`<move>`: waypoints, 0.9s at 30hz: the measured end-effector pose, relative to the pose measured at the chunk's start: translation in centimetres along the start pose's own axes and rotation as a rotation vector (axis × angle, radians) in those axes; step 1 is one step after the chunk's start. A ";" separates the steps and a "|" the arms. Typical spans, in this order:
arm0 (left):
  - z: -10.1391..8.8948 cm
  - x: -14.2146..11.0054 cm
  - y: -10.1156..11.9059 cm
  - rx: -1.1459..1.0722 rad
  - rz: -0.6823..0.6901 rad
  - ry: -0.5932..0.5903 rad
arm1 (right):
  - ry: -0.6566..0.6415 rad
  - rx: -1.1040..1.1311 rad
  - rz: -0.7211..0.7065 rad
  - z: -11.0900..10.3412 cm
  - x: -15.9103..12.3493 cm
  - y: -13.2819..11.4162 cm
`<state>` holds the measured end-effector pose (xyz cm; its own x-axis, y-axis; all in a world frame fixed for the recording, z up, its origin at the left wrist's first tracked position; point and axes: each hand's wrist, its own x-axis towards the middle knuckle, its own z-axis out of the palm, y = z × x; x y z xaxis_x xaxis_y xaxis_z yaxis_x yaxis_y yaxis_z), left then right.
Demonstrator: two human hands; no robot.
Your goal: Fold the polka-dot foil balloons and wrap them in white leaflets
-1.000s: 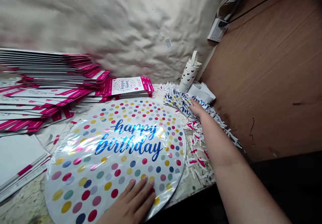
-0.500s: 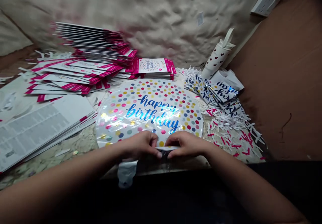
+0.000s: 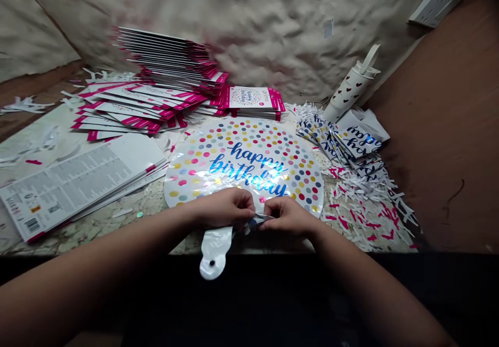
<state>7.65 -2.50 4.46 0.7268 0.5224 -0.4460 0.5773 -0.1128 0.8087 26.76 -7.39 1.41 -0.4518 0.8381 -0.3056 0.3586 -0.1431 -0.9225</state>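
Note:
A flat round foil balloon (image 3: 230,175) lies at the table's front, white with coloured dots and blue "happy birthday" lettering. Its white tail (image 3: 213,256), with a dark round spot, hangs past the table edge below my left wrist. My left hand (image 3: 230,205) pinches the balloon's near edge between thumb and curled fingers. Close beside it, my right hand (image 3: 286,214) pinches the same edge, and a small folded bit of foil shows between the two. The palms and some of the fingertips are hidden.
Behind the balloon stand piles of pink-and-white card packets (image 3: 171,66). Printed sheets (image 3: 86,180) lie at left. To the right are folded foil balloons (image 3: 351,141), shredded paper (image 3: 358,198) and a white tumbler with hearts (image 3: 351,89). A brown panel (image 3: 448,144) bounds the right side.
The view has shifted, so the scene sits further right. Both hands have drawn the balloon's near edge up slightly and still pinch it; the tail shows more fully.

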 end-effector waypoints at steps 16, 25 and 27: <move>-0.7 -8.7 -5.8 0.564 0.047 0.579 | 0.277 0.133 -0.153 1.7 -0.9 0.8; 0.5 -6.6 -7.6 0.303 0.228 0.424 | 0.507 -0.932 -0.156 2.0 -4.3 3.7; 1.1 -6.7 -8.3 0.267 0.225 0.398 | 0.643 -1.019 0.003 0.1 -5.0 4.9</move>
<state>-1.65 -5.97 0.34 0.6762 0.7349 -0.0510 0.5360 -0.4433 0.7185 30.65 -12.34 -1.57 -0.0642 0.9890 0.1329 0.9704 0.0929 -0.2231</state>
